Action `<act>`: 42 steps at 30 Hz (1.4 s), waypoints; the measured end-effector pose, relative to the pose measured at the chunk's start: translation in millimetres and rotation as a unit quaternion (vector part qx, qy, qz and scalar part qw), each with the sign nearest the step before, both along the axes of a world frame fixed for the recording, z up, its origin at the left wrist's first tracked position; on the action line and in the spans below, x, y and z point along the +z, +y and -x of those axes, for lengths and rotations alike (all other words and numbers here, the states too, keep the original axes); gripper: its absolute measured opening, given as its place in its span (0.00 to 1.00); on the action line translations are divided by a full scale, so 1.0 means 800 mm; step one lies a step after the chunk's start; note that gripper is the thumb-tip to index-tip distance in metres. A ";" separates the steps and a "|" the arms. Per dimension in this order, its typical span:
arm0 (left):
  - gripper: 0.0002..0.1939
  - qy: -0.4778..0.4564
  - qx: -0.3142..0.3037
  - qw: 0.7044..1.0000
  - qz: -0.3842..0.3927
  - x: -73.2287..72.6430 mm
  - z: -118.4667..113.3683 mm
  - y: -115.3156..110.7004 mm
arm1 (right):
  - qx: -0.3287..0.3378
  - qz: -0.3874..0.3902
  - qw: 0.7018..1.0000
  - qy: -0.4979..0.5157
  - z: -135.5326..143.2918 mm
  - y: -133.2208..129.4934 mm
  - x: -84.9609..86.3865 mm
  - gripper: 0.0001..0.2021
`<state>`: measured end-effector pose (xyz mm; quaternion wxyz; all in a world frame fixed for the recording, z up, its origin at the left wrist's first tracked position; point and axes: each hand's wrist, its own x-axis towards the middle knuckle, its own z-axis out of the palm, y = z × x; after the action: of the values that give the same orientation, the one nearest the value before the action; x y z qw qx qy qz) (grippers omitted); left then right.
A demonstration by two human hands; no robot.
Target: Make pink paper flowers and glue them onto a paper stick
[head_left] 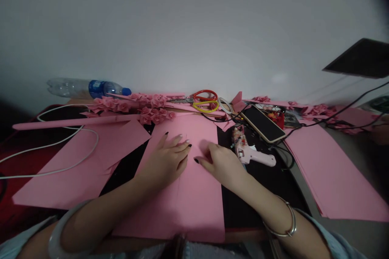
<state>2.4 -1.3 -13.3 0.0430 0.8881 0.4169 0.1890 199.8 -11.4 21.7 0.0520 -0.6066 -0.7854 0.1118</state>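
Note:
A large pink paper sheet [194, 210] lies in front of me on the dark table, with a faint line running down its middle. My left hand [167, 160] rests flat on this sheet, fingers spread and pointing right, holding nothing. On the right part of the same sheet is my right hand [223, 164], its fingers curled down and the thumb stretched toward the left hand. Whether anything is under the curled fingers is hidden. The two hands are close together but apart. A pink glue gun [258, 157] lies just right of my right hand.
Scissors with red and yellow handles [206, 101], pink paper flowers [154, 115] and a plastic bottle [88, 88] line the wall. A phone [263, 123] and black cables sit back right. More pink paper lies left [69, 170] and right [337, 174]. A white cable [73, 166] loops at left.

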 end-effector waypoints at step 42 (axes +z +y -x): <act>0.22 -0.340 0.030 0.913 0.224 0.022 0.004 0.008 | -0.066 0.092 0.786 0.608 -0.010 0.009 -0.007 0.16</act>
<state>-1.0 5.3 4.3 0.3743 0.7241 0.4354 0.3820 207.6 -4.6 16.2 0.4699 -0.4648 -0.5352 0.5260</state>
